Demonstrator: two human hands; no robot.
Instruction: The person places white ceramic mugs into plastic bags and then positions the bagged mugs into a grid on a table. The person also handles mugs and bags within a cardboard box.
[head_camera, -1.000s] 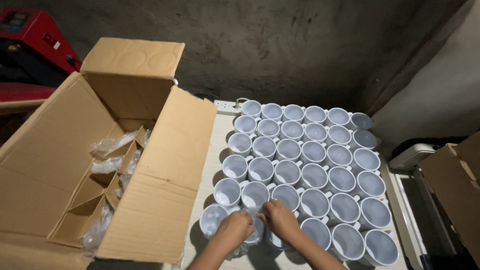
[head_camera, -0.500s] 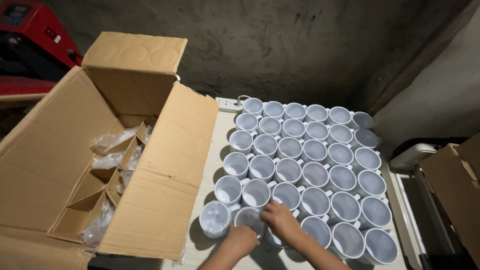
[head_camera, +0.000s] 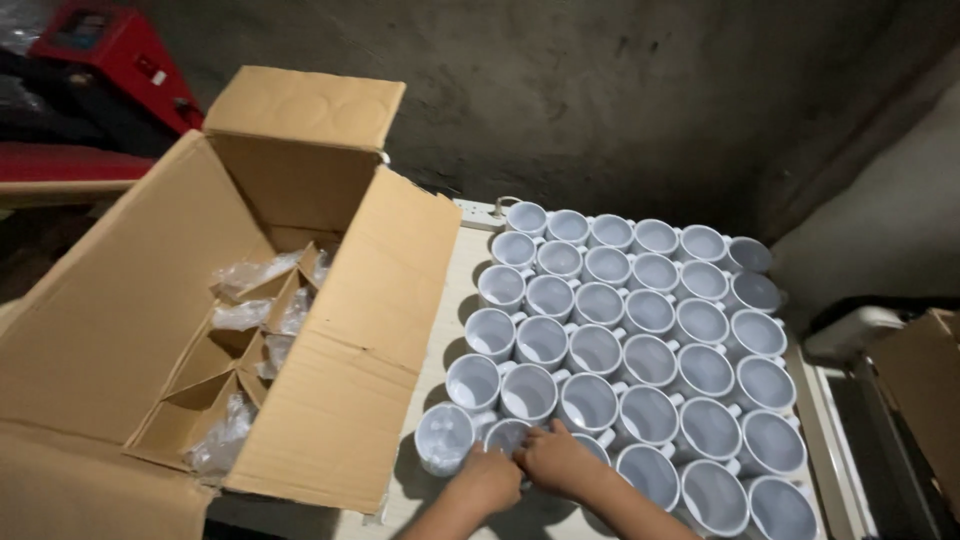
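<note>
Both hands (head_camera: 520, 468) grip one plain white mug (head_camera: 507, 437).

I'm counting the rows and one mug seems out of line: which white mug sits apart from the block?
The white mug at the near left corner, beside the left hand; it juts left of the rows, nearest the cardboard box.

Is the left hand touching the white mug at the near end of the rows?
Touching. The head view shows the left hand resting on the white mug, its fingers overlapping the rim.
</note>
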